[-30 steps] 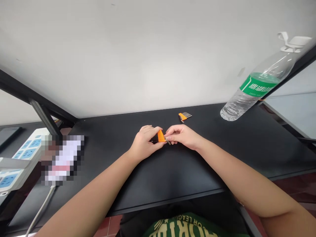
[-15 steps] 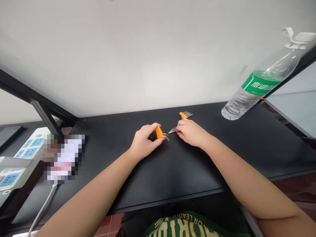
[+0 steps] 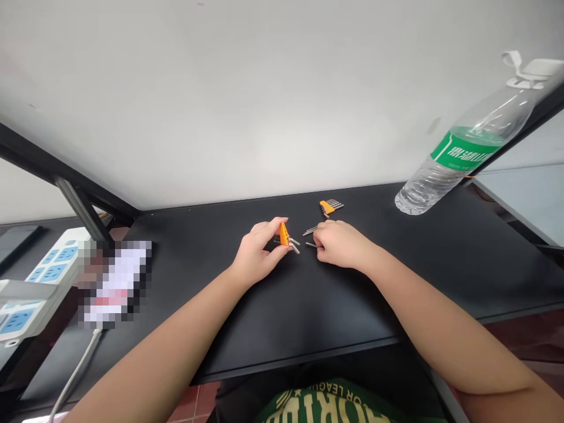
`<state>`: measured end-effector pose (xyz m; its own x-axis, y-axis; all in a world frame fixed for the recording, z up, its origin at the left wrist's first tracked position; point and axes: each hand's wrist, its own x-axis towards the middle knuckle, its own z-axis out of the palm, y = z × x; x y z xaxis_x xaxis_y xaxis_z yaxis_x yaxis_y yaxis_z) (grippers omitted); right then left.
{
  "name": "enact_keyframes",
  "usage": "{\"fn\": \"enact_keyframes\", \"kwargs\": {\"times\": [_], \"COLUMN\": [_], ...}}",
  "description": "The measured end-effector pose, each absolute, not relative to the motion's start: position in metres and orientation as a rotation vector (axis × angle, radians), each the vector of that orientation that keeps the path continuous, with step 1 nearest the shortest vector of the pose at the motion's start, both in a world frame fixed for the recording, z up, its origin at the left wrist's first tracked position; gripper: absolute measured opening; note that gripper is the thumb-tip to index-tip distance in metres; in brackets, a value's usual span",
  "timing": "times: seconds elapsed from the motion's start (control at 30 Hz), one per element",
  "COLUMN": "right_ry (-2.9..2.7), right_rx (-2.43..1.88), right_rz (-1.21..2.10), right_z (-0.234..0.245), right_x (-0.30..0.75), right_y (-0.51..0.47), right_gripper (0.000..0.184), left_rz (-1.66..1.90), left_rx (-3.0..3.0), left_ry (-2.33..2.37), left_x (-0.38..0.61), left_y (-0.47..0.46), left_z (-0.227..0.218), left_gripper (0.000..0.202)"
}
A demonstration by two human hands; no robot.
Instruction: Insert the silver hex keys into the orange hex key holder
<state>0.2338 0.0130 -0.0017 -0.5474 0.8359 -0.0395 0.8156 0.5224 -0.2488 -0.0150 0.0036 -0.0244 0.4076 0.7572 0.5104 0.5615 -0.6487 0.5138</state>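
Note:
My left hand (image 3: 259,251) pinches an orange hex key holder (image 3: 284,234) between thumb and fingers, with a few bent metal keys sticking out of its lower end. To the right, my right hand (image 3: 338,242) is closed on a thin metal hex key (image 3: 310,244), whose tip points left toward the holder. Several loose hex keys (image 3: 310,231) lie on the black tabletop just behind and left of the right hand. Beyond that hand rests a second orange holder (image 3: 326,207), filled with a row of keys.
On the black table (image 3: 264,329), a large water bottle (image 3: 453,153) with a green label stands at the back right. A blurred phone-like device (image 3: 118,282) with a white cable lies at the left, near a power strip (image 3: 48,270). A white wall rises behind.
My right hand has drawn slightly toward me, away from the loose keys, with one hex key now in its fingers. My left hand has turned the orange holder a little.

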Motion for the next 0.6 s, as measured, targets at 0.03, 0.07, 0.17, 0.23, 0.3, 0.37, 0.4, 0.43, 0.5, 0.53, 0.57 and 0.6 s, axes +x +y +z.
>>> {"fn": "enact_keyframes", "kwargs": {"times": [0.03,0.07,0.17,0.23,0.3,0.37,0.4,0.43,0.5,0.53,0.57,0.6], "right_ry": [-2.628,-2.575,-2.399,-2.32,-2.269,-2.24,-2.237,-2.239,-2.254,-2.265,-2.274,-2.282], "right_rx": [-1.43,-1.4,-1.232,-1.088,-0.979,-0.928,-0.917,-0.912,-0.911,-0.908,-0.905,-0.902], "right_rz": [0.412,0.474,0.67,0.714,0.698,0.669,0.655,0.64,0.611,0.594,0.574,0.553], "right_z": [-0.001,0.0,0.001,0.001,0.001,0.001,0.001,0.001,0.001,0.001,0.001,0.001], "right_x": [0.234,0.234,0.234,0.234,0.233,0.232,0.231,0.231,0.232,0.233,0.234,0.235], "right_y": [0.011,0.009,0.004,0.002,0.0,0.0,0.0,0.0,0.0,0.001,0.001,0.001], "right_gripper": [0.017,0.017,0.012,0.011,0.01,0.01,0.01,0.009,0.009,0.009,0.01,0.011], "left_rz": [1.082,1.088,1.1,1.111,1.106,1.092,1.082,1.078,1.075,1.077,1.077,1.076], "left_rx": [2.418,2.428,2.448,2.461,2.48,2.504,2.517,2.529,2.542,2.543,2.544,2.548], "left_ry": [1.146,1.14,1.142,1.14,1.142,1.158,1.167,1.172,1.167,1.164,1.163,1.166], "left_x": [-0.015,-0.015,-0.015,-0.015,-0.014,-0.013,-0.013,-0.013,-0.012,-0.012,-0.012,-0.012], "left_y": [0.004,0.004,0.005,0.005,0.005,0.004,0.004,0.004,0.003,0.003,0.002,0.002], "left_z": [-0.024,-0.024,-0.024,-0.023,-0.023,-0.023,-0.023,-0.023,-0.023,-0.023,-0.022,-0.022], "left_gripper": [0.048,0.048,0.046,0.045,0.044,0.043,0.042,0.041,0.04,0.04,0.04,0.04]}}
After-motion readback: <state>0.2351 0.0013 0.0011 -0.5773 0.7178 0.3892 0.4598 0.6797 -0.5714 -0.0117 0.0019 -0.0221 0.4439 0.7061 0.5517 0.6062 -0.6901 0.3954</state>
